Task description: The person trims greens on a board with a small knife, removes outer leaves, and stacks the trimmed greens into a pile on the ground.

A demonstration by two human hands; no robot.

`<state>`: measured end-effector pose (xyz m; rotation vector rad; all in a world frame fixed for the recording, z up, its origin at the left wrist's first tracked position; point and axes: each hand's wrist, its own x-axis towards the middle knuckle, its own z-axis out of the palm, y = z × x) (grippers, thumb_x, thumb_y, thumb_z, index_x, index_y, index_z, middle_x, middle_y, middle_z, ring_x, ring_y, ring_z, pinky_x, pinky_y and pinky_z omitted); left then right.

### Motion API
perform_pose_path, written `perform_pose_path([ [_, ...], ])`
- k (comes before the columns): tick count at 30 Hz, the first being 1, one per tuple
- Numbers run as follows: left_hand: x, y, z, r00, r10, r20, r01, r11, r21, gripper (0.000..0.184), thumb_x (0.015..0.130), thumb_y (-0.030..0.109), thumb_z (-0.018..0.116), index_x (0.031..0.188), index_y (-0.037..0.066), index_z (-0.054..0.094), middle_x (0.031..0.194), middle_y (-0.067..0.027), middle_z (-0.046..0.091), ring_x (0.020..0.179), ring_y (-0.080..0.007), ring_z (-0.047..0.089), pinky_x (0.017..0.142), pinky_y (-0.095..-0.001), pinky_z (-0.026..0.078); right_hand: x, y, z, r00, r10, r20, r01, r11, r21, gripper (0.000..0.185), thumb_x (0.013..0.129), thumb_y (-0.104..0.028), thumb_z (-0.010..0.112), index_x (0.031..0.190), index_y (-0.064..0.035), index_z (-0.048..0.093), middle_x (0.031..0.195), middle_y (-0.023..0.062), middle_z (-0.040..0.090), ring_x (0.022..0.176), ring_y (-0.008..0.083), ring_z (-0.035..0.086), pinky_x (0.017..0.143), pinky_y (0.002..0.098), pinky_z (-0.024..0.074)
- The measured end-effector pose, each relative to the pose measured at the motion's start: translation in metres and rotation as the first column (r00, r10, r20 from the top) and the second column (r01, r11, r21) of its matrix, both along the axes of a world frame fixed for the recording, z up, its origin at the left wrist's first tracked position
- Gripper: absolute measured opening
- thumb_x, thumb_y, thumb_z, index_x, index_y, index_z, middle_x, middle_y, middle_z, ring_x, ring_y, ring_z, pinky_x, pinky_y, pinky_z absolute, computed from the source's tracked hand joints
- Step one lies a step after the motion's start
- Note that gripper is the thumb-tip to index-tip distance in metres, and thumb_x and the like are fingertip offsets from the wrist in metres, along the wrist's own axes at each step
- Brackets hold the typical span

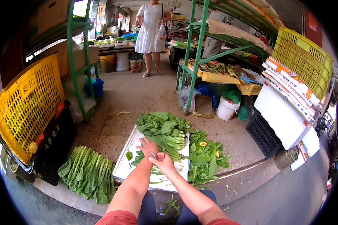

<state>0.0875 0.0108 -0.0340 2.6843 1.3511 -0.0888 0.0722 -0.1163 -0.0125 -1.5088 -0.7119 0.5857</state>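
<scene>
My left hand (148, 146) reaches over a white tray (123, 159), its fingers spread beside a pile of leafy greens (165, 129); nothing is visibly held in it. A silver bracelet (151, 153) circles that wrist. My right hand (163, 162) has its thumb and fingers closed at the bracelet, against the left wrist. Pale-stemmed greens lie on the tray, with small leaf scraps around them. Right of the tray is a heap of loose leaves (206, 157), some of them yellowed. To the left, a row of trimmed greens (88, 172) rests on the ground.
A yellow crate (30, 108) leans at left above a black crate (54, 142). Green shelving (193, 56) with vegetables stands ahead at right, near a white bucket (227, 108). Stacked white boxes (279, 108) are far right. A person in a white dress (151, 30) stands in the aisle.
</scene>
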Motion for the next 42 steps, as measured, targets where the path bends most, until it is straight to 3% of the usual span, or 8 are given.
perform_pose_path([
  [6,-0.006,0.009,-0.013,0.998,0.06,-0.014,-0.06,0.998,0.004,0.042,0.088,0.025,0.038,0.127,0.01,0.044,0.144,-0.0166,0.012,0.131,-0.0433,0.005,0.091,-0.0707,0.015,-0.006,0.001,-0.002,0.997,0.061,-0.045,-0.064,0.996,-0.057,0.042,0.071,-0.023,0.074,0.096,0.0048,0.054,0.086,0.0066,0.059,0.077,0.0104,0.055,0.07,0.0228,0.0465],
  [8,-0.008,-0.001,0.001,0.997,0.011,-0.072,-0.01,1.0,0.018,0.041,0.088,0.024,0.038,0.127,0.011,0.043,0.144,-0.0163,0.012,0.131,-0.0435,0.006,0.091,-0.0707,0.016,0.013,0.012,-0.032,0.987,-0.031,0.158,0.041,0.997,-0.061,0.046,0.07,-0.022,0.075,0.1,0.006,0.053,0.09,0.0077,0.059,0.08,0.0117,0.055,0.072,0.0235,0.0466],
  [9,-0.006,-0.004,0.0,0.996,0.005,-0.086,-0.002,0.999,0.036,0.041,0.088,0.024,0.036,0.126,0.012,0.044,0.145,-0.016,0.012,0.131,-0.0435,0.006,0.091,-0.0711,0.015,0.015,0.013,-0.028,0.993,0.096,-0.068,-0.093,0.994,0.055,0.051,0.07,-0.023,0.076,0.103,0.0073,0.051,0.093,0.0093,0.058,0.084,0.013,0.055,0.074,0.0242,0.0467],
  [16,-0.01,0.015,-0.012,0.995,0.094,-0.025,-0.095,0.994,-0.053,0.042,0.089,0.022,0.034,0.13,0.012,0.041,0.145,-0.0164,0.011,0.132,-0.0432,0.004,0.091,-0.0711,0.013,-0.012,0.003,0.005,0.993,0.113,-0.046,-0.118,0.986,-0.115,0.042,0.071,-0.021,0.075,0.097,0.0051,0.053,0.089,0.0085,0.058,0.079,0.012,0.056,0.072,0.0231,0.0474],
  [20,-0.009,0.007,-0.004,0.995,0.057,-0.08,-0.063,0.995,-0.075,0.044,0.089,0.022,0.034,0.132,0.013,0.037,0.145,-0.016,0.009,0.132,-0.0434,0.004,0.092,-0.0703,0.013,0.0,0.004,0.004,0.97,0.196,-0.146,-0.187,0.98,0.073,0.05,0.07,-0.02,0.076,0.103,0.0052,0.049,0.094,0.0089,0.057,0.085,0.0123,0.056,0.075,0.0238,0.0479],
  [23,-0.011,0.015,-0.01,0.998,0.058,-0.034,-0.061,0.993,-0.098,0.043,0.089,0.022,0.035,0.131,0.013,0.039,0.145,-0.0156,0.009,0.131,-0.0437,0.004,0.092,-0.0699,0.014,-0.009,0.006,-0.008,0.99,0.048,-0.131,-0.031,0.991,0.13,0.043,0.069,-0.023,0.076,0.094,0.0051,0.054,0.083,0.0068,0.06,0.074,0.0115,0.058,0.066,0.0225,0.0484],
  [28,-0.012,0.009,-0.009,0.996,0.05,-0.08,-0.051,0.999,-0.01,0.042,0.087,0.023,0.039,0.127,0.014,0.043,0.144,-0.0152,0.013,0.132,-0.0424,0.006,0.092,-0.0691,0.017,-0.007,0.001,-0.001,0.984,0.154,-0.091,-0.159,0.986,-0.047,0.046,0.071,-0.018,0.074,0.101,0.0068,0.05,0.09,0.0082,0.057,0.078,0.0113,0.055,0.071,0.0222,0.0478],
  [42,-0.009,0.004,-0.006,0.99,0.007,-0.142,-0.02,0.996,-0.087,0.045,0.086,0.029,0.042,0.128,0.014,0.041,0.145,-0.0154,0.011,0.132,-0.0415,0.005,0.094,-0.0678,0.016,0.007,0.006,-0.014,0.996,0.077,-0.043,-0.077,0.997,0.011,0.044,0.068,-0.021,0.077,0.096,0.005,0.053,0.087,0.0076,0.059,0.078,0.012,0.057,0.072,0.0238,0.0474],
])
